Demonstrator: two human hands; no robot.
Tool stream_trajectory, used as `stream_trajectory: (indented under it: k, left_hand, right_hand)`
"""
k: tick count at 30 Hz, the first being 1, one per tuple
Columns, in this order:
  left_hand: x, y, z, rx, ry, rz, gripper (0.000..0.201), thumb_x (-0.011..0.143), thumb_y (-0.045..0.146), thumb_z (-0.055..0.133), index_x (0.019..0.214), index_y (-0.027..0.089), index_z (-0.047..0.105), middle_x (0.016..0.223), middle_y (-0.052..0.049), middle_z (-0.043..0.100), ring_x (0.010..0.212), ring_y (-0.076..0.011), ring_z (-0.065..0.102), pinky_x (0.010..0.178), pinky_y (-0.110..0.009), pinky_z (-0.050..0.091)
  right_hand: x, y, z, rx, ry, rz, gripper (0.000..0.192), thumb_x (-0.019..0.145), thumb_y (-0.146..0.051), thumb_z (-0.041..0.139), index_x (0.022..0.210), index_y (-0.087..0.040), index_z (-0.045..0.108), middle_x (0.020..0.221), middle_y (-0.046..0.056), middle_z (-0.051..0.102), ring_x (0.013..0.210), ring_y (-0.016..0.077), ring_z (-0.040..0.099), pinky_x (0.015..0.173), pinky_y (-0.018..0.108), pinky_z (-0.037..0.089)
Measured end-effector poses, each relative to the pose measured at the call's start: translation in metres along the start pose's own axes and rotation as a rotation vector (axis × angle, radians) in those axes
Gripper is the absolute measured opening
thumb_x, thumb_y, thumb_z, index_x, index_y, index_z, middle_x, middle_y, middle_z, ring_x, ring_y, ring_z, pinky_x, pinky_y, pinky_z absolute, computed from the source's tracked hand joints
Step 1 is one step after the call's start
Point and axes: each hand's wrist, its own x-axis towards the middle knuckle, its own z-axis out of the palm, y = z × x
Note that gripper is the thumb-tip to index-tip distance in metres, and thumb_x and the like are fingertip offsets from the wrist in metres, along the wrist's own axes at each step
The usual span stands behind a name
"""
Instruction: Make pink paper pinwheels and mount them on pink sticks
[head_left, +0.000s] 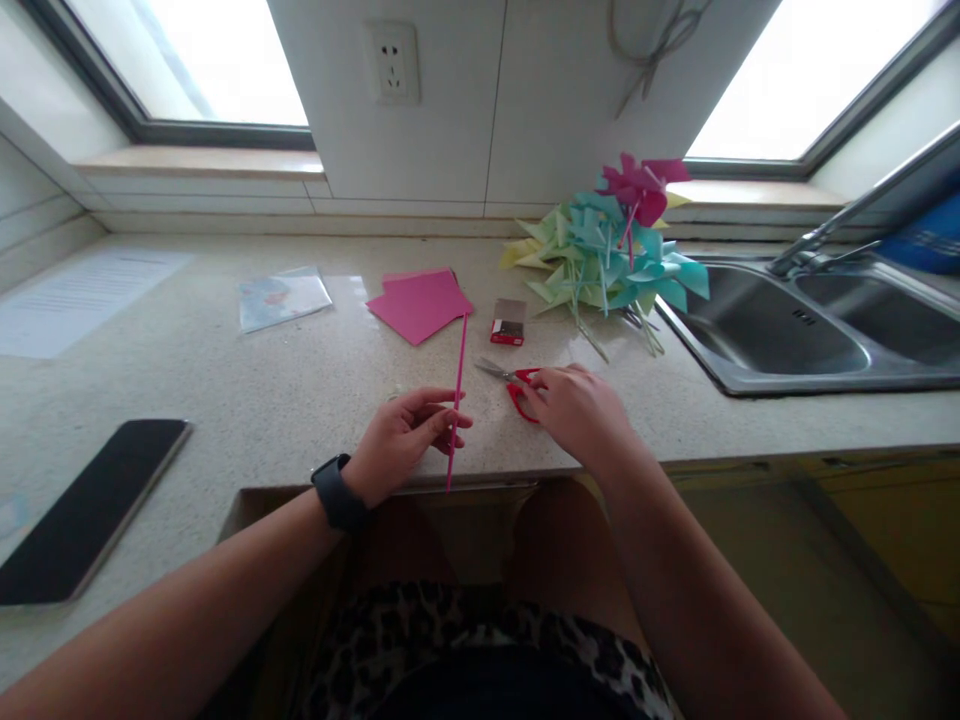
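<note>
A thin pink stick (459, 385) stands nearly upright in the view, pinched between the thumb and fingers of my left hand (409, 432) close to the counter's front edge. My right hand (574, 408) has its fingers on the red handles of a pair of scissors (517, 386). The scissor blades point left toward the stick and look almost closed. Beyond the stick's upper end lie several pink paper squares (421, 305), overlapping. A small red and clear box (509, 322) sits just past the scissors. Part of the scissor handles is hidden by my right fingers.
Paper pinwheels (600, 250) in green, blue, yellow and pink are heaped at the back right, beside the steel sink (750, 385). To the left are a clear plastic packet (283, 300), a printed sheet (82, 295) and a black phone (94, 510).
</note>
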Motion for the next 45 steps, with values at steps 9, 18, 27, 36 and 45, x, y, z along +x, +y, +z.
stream_trajectory:
  k: [9, 18, 27, 36, 45]
  left_hand:
    - [-0.005, -0.002, 0.001, 0.035, 0.032, 0.033, 0.04, 0.088, 0.035, 0.073, 0.122, 0.015, 0.063, 0.091, -0.009, 0.08, 0.071, -0.0184, 0.075, 0.065, -0.031, 0.06]
    - [-0.004, -0.004, 0.001, 0.01, -0.047, 0.059, 0.044, 0.088, 0.034, 0.073, 0.128, 0.017, 0.063, 0.088, -0.007, 0.079, 0.071, -0.0175, 0.074, 0.064, -0.029, 0.06]
    - [-0.003, 0.002, -0.005, -0.105, -0.229, 0.012, 0.042, 0.092, 0.032, 0.07, 0.13, 0.018, 0.062, 0.091, -0.008, 0.079, 0.072, -0.017, 0.075, 0.068, -0.029, 0.06]
    - [-0.003, 0.007, -0.007, -0.295, -0.347, -0.041, 0.035, 0.092, 0.032, 0.071, 0.125, 0.023, 0.066, 0.083, -0.005, 0.077, 0.072, -0.0172, 0.074, 0.069, -0.03, 0.06]
    - [-0.009, 0.005, -0.003, -0.44, -0.439, -0.119, 0.066, 0.094, 0.032, 0.068, 0.152, 0.039, 0.036, 0.085, 0.0, 0.076, 0.074, -0.0149, 0.075, 0.071, -0.027, 0.059]
  right_hand:
    - [-0.01, -0.047, 0.02, 0.636, -0.057, 0.011, 0.027, 0.092, -0.043, 0.061, 0.092, -0.018, 0.071, 0.081, 0.005, 0.073, 0.068, 0.0161, 0.062, 0.063, 0.029, 0.045]
    - [-0.008, -0.055, 0.043, 1.152, -0.177, 0.069, 0.026, 0.084, -0.044, 0.073, 0.084, -0.018, 0.073, 0.076, 0.003, 0.074, 0.07, 0.0155, 0.065, 0.068, 0.03, 0.051]
    - [-0.012, -0.053, 0.044, 1.372, -0.244, 0.098, 0.024, 0.079, -0.041, 0.079, 0.075, -0.019, 0.071, 0.067, -0.002, 0.065, 0.064, 0.0128, 0.057, 0.067, 0.028, 0.045]
    - [-0.017, -0.063, 0.045, 1.592, -0.433, 0.03, 0.026, 0.084, -0.046, 0.074, 0.079, -0.021, 0.07, 0.06, -0.003, 0.061, 0.054, 0.0151, 0.06, 0.057, 0.031, 0.051]
    - [-0.022, -0.072, 0.054, 1.688, -0.455, -0.011, 0.031, 0.087, -0.052, 0.069, 0.085, -0.023, 0.059, 0.052, -0.008, 0.052, 0.041, 0.0116, 0.054, 0.043, 0.025, 0.048]
